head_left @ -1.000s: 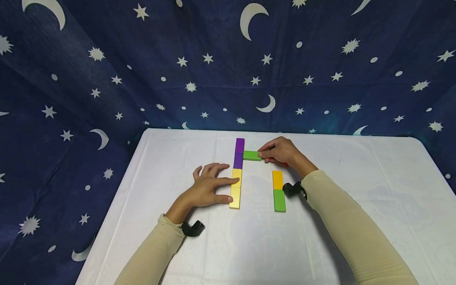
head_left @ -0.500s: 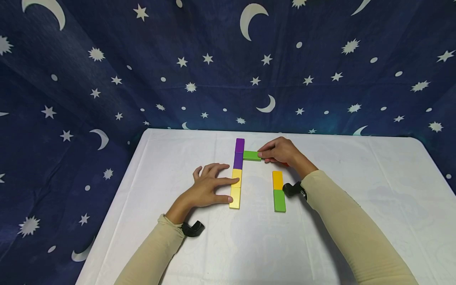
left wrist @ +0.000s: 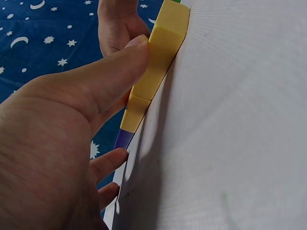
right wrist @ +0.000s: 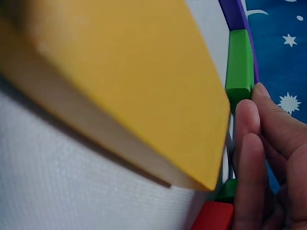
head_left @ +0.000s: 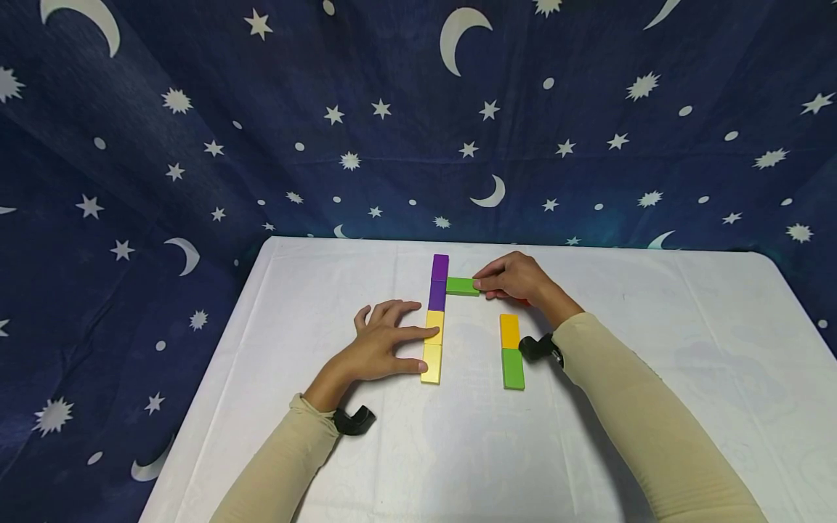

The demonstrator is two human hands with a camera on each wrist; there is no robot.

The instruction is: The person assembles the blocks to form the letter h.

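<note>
Two purple blocks [head_left: 439, 266] and two pale yellow blocks [head_left: 432, 363] form a straight column on the white table. My left hand [head_left: 373, 352] lies along its left side, fingers spread, with the thumb and index fingertip touching the yellow blocks. A green block [head_left: 461, 287] sticks out sideways from the nearer purple one, its left end against it. At its right end, my right hand [head_left: 513, 278] pinches it between thumb and fingertips. Beneath that hand, mostly hidden in the head view, are a red block [right wrist: 213, 218] and another green piece [right wrist: 229, 190].
An orange-yellow block [head_left: 509, 330] and a green block [head_left: 513, 369] stand end to end right of the column, close to the right wrist's black camera mount [head_left: 539, 347]. A dark blue curtain [head_left: 392, 181] with moons and stars hangs behind the table [head_left: 471, 450].
</note>
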